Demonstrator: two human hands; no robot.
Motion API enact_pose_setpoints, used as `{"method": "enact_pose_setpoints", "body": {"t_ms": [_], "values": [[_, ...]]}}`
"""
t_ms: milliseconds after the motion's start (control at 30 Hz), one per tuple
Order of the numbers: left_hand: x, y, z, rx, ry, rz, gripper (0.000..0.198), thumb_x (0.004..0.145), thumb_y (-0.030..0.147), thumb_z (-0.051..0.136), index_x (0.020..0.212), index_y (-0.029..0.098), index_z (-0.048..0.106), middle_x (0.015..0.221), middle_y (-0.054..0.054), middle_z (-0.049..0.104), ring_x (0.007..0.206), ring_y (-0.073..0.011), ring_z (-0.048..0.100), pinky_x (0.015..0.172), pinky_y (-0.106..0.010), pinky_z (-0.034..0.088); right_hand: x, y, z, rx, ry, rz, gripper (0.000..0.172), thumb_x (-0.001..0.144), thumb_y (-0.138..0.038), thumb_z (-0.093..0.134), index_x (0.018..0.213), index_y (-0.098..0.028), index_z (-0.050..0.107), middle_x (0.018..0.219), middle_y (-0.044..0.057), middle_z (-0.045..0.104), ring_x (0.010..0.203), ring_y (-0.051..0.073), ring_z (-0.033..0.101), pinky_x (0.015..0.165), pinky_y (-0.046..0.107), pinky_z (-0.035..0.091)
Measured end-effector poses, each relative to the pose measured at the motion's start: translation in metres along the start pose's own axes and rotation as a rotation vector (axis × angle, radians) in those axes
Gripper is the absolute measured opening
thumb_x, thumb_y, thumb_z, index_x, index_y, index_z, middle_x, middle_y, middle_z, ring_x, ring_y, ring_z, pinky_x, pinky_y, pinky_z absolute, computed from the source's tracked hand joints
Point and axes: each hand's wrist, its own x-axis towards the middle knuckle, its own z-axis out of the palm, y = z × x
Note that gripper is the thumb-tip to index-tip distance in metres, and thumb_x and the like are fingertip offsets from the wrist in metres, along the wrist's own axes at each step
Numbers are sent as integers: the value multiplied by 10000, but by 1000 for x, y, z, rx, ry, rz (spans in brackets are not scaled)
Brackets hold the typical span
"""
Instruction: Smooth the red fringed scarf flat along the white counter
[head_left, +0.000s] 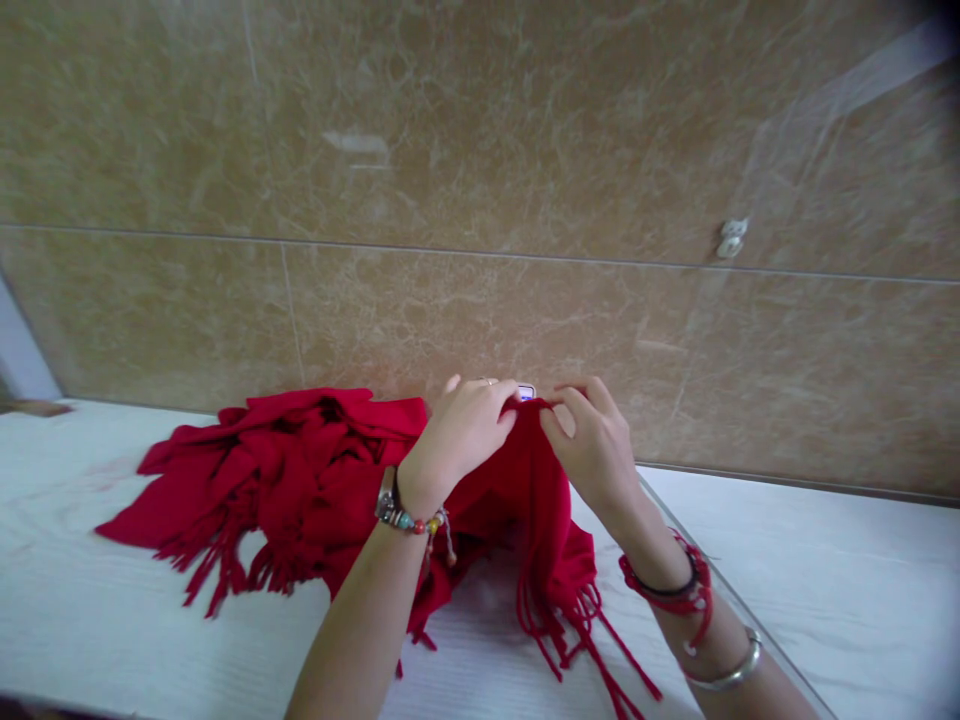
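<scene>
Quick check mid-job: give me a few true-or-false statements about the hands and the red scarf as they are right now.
1. The left hand and right hand both grip the red scarf. True.
2. The scarf lies on a black table. False: the table is white.
3. The scarf has fringe at its end. True.
4. Both wrists are bare. False: each wrist wears bracelets.

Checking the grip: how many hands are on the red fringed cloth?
2. The left hand pinches the raised fold of the red fringed cloth from the left; the right hand pinches it from the right. No other hand shows.
</scene>
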Motion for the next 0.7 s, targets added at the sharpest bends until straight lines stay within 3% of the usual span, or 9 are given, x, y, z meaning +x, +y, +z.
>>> {"method": "enact_pose_setpoints", "body": {"t_ms": [167,267,400,567,700], "values": [[-1,3,-12,-93,137,-47,145,832,138,458,820,177,597,777,-9,660,722,-141,597,717,-256,420,-2,5,5,-154,-141,8,162,778,-147,429,813,-178,584,879,80,572,829,211,527,768,355,388],[-3,5,-18,-127,146,-51,135,833,161,468,815,187,600,752,3,661,681,-127,596,654,-225,413,-4,11,12,-188,-189,25,173,798,-158,415,824,-183,584,874,76,577,810,203,526,743,336,379],[-3,4,-16,-85,124,-74,163,856,232,459,812,180,607,706,-8,655,636,-129,591,598,-220,397,-2,13,11,-129,-104,27,182,814,-159,403,812,-188,582,871,71,583,813,195,526,749,329,381],[-4,-10,-18,41,159,-187,187,861,230,451,815,165,620,705,-34,655,641,-150,594,626,-246,408,6,7,-11,15,108,63,154,836,-217,407,755,-199,536,765,49,544,754,179,520,689,301,409],[-9,-13,-22,33,99,-129,150,849,230,484,903,172,611,847,-44,658,788,-168,600,747,-283,421,9,3,-19,126,42,52,142,835,-236,421,732,-203,513,738,32,510,710,163,511,637,281,417]]}}
